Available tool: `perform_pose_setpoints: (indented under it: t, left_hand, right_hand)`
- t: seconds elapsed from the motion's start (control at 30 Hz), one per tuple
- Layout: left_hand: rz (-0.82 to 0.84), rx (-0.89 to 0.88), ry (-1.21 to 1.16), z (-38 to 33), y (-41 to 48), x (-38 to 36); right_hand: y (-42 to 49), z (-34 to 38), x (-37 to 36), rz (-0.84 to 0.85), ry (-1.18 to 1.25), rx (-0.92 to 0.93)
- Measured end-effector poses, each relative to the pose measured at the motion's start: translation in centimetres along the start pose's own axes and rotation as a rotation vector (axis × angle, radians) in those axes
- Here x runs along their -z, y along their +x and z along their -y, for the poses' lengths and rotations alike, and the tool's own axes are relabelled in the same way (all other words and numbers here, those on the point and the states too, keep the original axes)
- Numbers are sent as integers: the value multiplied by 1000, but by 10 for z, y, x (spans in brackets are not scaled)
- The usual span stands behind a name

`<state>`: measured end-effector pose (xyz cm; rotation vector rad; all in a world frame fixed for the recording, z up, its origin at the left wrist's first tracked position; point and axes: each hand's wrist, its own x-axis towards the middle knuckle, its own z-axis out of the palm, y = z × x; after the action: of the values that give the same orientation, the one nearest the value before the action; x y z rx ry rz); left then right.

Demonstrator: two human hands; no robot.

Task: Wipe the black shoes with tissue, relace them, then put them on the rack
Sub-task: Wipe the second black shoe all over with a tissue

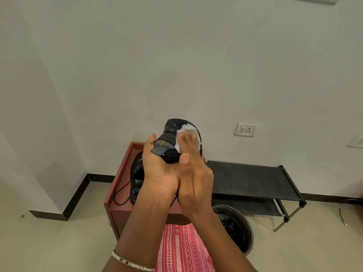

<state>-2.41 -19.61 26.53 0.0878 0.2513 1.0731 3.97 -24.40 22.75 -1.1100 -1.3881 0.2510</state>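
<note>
— Where is the black shoe (172,143) in relation to the person's hands?

— It is raised in front of the wall, toe pointing up and away. Its heel end sits in the palm of the left hand (159,167), which grips it from below. The thumb stands up along the shoe's left side, and the other fingers are hidden behind it.

— And the tissue (185,132)?

— It is a white wad on the right side of the shoe's upper, pinned there by the right hand (191,179). That hand is not clenched: its fingers (189,141) lie straight and flat on the tissue, with the thumb stretched up beside the shoe's opening.

— How are the arms placed?

— Both forearms rise from the bottom edge and meet at the wrists, so the heels of the two hands touch.

— Where is the other one?

— The second shoe (136,173) lies on the red-brown surface (120,173) below the hands, its lace (121,191) trailing loose. The black rack (249,177) stands just to the right against the wall.
</note>
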Motion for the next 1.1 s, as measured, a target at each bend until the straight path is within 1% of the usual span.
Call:
perform_pose_setpoints:
  t: [0.1,0.17,0.27,0.33,0.47,0.63,0.7,0.8,0.87,0.97,1.03,1.1]
  left_hand:
    - [12,-27,16,-5,-1,0]
    - [9,-23,1,-8,0,-1]
    - [-23,-74,-110,-14,4,1]
    - [-35,-101,-159,-18,7,4]
    - [-32,-97,-144,-15,9,8]
    - [22,25,-44,-3,2,12]
    - [28,17,-54,-5,3,15]
    - [-12,-20,-62,-11,3,17]
    - [-44,-50,-142,-15,1,16]
    - [-72,-77,-283,-21,-1,17]
    - [-71,-74,-274,-18,1,19]
    - [-59,-69,-207,-11,-1,18]
  right_hand:
    - [13,-1,2,79,-64,98]
    - [5,-8,5,84,-51,128]
    - [-23,-21,9,34,37,13]
    - [-43,-26,9,9,33,-68]
    - [-48,-21,5,-40,-3,-137]
    - [-2,-2,-4,-13,-29,2]
    - [10,-2,-5,26,-63,61]
    - [1,-15,0,66,-168,135]
    - [-18,-27,7,48,-183,95]
    - [-48,-40,14,-14,-159,-29]
    - [-53,-37,12,-58,-90,-116]
    - [-47,-25,5,-103,-15,-176]
